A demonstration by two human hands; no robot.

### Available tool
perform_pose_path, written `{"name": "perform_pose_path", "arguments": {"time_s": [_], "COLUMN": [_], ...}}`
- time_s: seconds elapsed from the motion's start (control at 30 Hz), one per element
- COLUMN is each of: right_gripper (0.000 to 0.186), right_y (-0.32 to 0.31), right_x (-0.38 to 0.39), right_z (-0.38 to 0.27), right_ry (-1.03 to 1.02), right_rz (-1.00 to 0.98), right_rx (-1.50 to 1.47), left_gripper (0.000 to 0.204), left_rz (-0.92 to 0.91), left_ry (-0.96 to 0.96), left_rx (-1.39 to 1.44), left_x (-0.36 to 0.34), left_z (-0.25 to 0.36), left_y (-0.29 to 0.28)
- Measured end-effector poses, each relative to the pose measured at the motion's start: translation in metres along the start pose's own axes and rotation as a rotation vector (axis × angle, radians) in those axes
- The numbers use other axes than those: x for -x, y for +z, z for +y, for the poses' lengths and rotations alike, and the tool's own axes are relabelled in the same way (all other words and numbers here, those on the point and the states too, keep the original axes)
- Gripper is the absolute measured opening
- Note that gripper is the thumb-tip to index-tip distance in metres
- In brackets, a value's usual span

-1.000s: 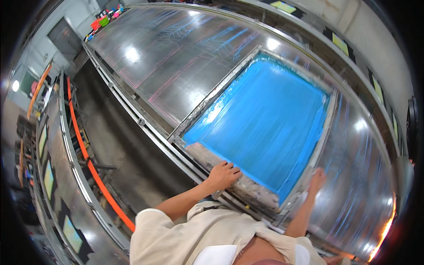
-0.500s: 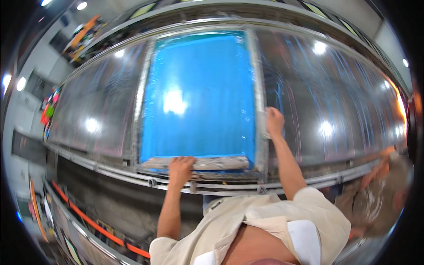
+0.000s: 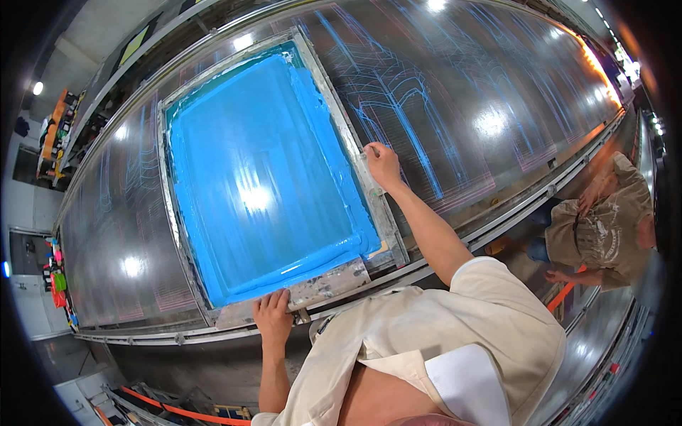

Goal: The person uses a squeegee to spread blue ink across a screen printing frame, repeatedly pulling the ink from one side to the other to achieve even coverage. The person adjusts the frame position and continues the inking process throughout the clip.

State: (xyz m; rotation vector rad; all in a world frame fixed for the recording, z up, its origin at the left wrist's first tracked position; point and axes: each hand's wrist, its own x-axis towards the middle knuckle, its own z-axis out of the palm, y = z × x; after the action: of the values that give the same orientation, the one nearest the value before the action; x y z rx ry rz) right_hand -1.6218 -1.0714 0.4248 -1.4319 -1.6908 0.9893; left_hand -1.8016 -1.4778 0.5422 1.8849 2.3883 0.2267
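Frame (image 3: pixel 337 117) w/ a pale, grimy rim, its inside coated in blue paint (image 3: pixel 234 135), is seen laid across the bench (image 3: pixel 128 241) from near edge toward far edge, L of the bench's middle. Hands are held well apart: fingers of the L hand (image 3: pixel 273 319) are laid over a grey, stained board (image 3: pixel 334 282) at the frame's near end, closer to its L corner; the R hand (image 3: pixel 383 167) is curled against the frame's R rim, partway up. Whether either is clamped tight can't be told from this angle. Thick paint is banked along the near & R inner edges, so a spill over the rim could, it's judged, be caused by a sudden tilt. Blue & pink lines (image 3: pixel 415 145) on the bench, R of the frame, could be smeared by a dragged rim, if wet (can't be told). Frame could also be twisted askew if one side were pulled harder, or grip lost if fingers got painted. A co-worker (image 3: pixel 604 227) in brown is seen off the bench's near edge, far R.
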Motion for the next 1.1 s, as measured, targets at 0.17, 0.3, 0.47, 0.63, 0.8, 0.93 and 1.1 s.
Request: {"name": "perform_pose_path", "arguments": {"time_s": [0.17,0.3,0.47,0.63,0.8,0.93,1.1], "right_gripper": [0.027,0.026,0.024,0.023,0.024,0.024,0.026], "right_y": [0.006,-0.003,0.014,0.01,0.009,0.011,0.0], "right_x": [-0.008,-0.014,0.0,0.001,0.002,-0.004,0.001], "right_z": [0.01,0.002,-0.003,-0.027,-0.032,-0.043,-0.044], "right_ry": [0.171,0.172,0.158,0.202,0.267,0.286,0.372], "right_rz": [-0.146,-0.206,-0.045,-0.08,-0.023,-0.084,-0.117], "right_rx": [0.063,0.211,0.251,0.264,0.289,0.29,0.295], "left_gripper": [0.037,0.035,0.029,0.021,0.019,0.031,0.04], "left_rz": [0.044,0.037,0.208,0.337,0.195,0.182,-0.006], "left_ry": [0.012,0.07,0.147,0.224,0.126,0.007,-0.02], "left_rx": [-0.022,-0.056,-0.129,-0.177,-0.102,-0.187,-0.195], "left_x": [-0.018,-0.086,-0.23,-0.418,-0.561,-0.589,-0.62], "left_z": [-0.015,-0.048,-0.121,-0.204,-0.24,-0.275,-0.255], "left_y": [0.023,0.024,0.041,0.061,0.056,0.035,0.038]}}
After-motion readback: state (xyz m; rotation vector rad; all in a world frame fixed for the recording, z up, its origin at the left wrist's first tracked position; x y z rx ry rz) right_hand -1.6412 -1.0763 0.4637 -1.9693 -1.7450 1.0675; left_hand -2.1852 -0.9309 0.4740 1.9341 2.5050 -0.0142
